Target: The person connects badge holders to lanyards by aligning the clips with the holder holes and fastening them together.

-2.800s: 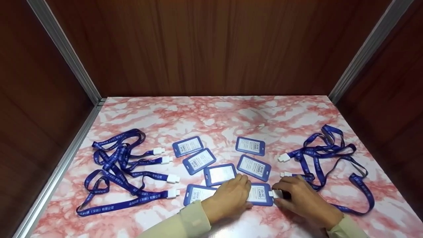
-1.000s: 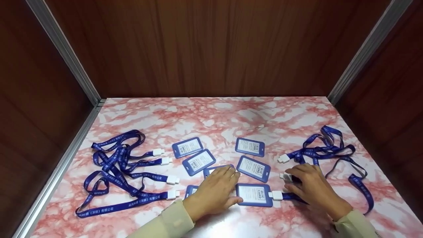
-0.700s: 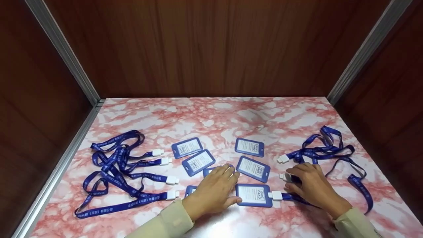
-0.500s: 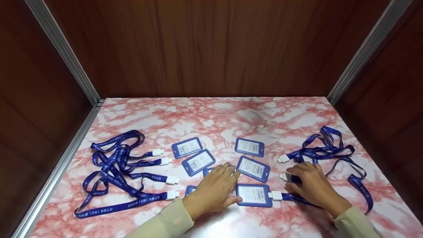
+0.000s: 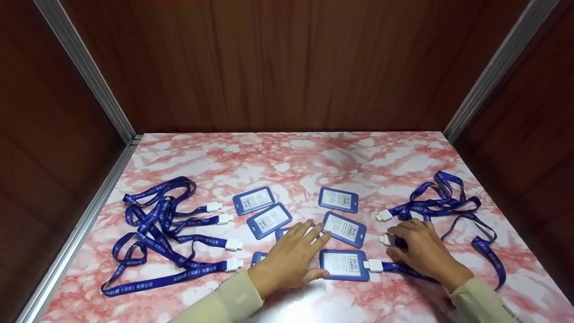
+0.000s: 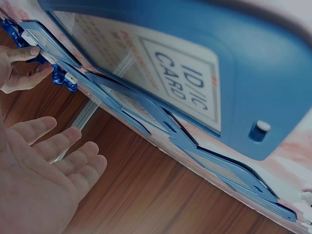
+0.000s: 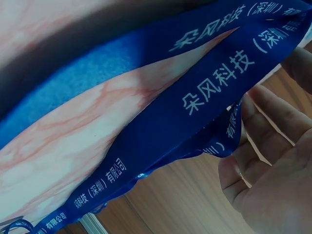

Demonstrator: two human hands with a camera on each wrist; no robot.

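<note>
My left hand (image 5: 291,255) lies spread, fingers straight, over blue badge holders; it partly covers two of them (image 5: 259,259). Its fingertips overlap the edge of a tilted badge holder (image 5: 344,229). Beside its thumb is a badge holder (image 5: 344,264) joined to a white lanyard clip (image 5: 375,265). My right hand (image 5: 419,246) straddles a blue lanyard just behind another white clip (image 5: 386,240). In the left wrist view a gap shows between that hand's thumb and finger. Up close in the right wrist view, the printed lanyard (image 7: 214,83) runs past my loosely bent fingers (image 7: 263,117).
Tangled blue lanyards (image 5: 157,229) with several white clips lie at the left. More lanyard loops (image 5: 444,199) lie at the right. Other badge holders (image 5: 253,200) sit mid-table. Dark wooden panels (image 5: 287,67) enclose the back and sides of the pink marbled table (image 5: 287,157).
Since the oldest frame, my left hand has moved left and spread out; my right hand has left the clip now joined to the badge holder and shifted up to another. Lately both barely move.
</note>
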